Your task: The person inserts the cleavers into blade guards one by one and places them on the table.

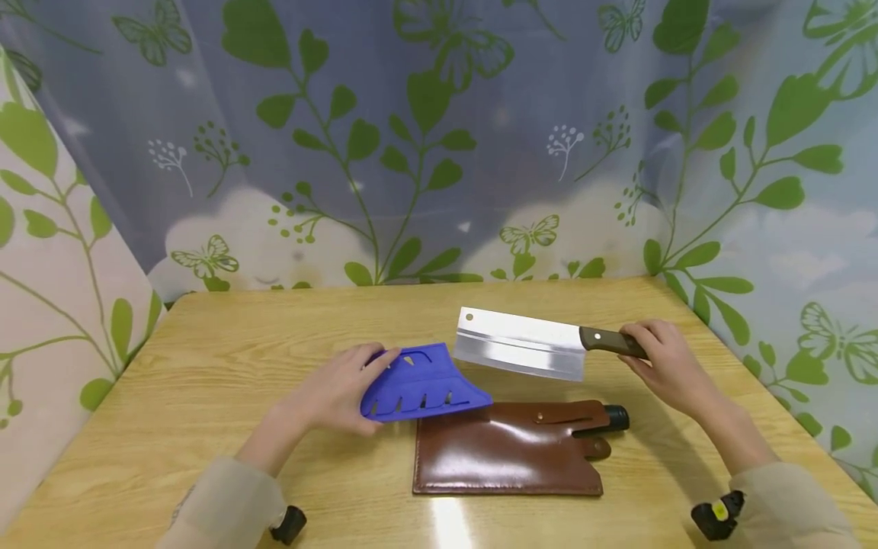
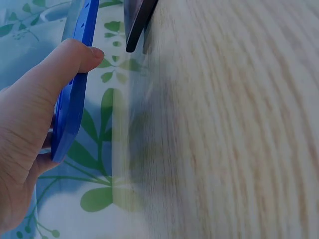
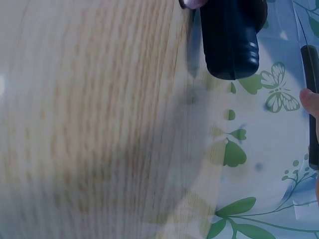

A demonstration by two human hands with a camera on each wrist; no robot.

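Note:
A cleaver (image 1: 519, 349) with a dark wooden handle is held above the table by my right hand (image 1: 668, 362), its blade level and pointing left. My left hand (image 1: 346, 389) grips a blue slotted plastic blade cover (image 1: 418, 389) by its left end, fingers behind it and thumb across the top edge. The cover's pointed right end lies close below the blade tip, with the two apart. In the left wrist view, the blue cover (image 2: 72, 107) stands edge-on between thumb and fingers. Just the cleaver's handle (image 3: 311, 109) and part of the right hand show in the right wrist view.
A brown leather sheath (image 1: 507, 454) lies on the wooden table (image 1: 226, 343) below the cleaver. A black handle (image 1: 617, 417) sticks out of its right end; it looms large in the right wrist view. Patterned curtains (image 1: 439, 152) hang behind and beside the table.

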